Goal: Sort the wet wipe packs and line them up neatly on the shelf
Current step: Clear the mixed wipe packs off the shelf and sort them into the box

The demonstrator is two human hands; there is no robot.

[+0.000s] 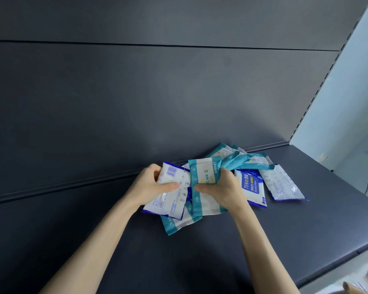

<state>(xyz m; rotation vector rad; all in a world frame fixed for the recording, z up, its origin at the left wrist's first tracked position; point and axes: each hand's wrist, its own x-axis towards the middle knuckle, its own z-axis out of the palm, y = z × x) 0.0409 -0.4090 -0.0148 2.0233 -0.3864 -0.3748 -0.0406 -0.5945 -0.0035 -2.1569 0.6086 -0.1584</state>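
Note:
A heap of wet wipe packs lies on the dark shelf near its back wall. My left hand grips a white pack with blue edges, its back side with a barcode facing up. My right hand grips a white pack with teal edges. Another teal pack sticks out beneath both. To the right lie a blue alcohol wipes pack printed "75%" and a blue-edged pack face down. More teal packs are piled behind.
The shelf's dark back panel rises right behind the heap. A slotted upright marks the right end of the shelf. The shelf's front edge runs along the lower right. A pale wall lies beyond.

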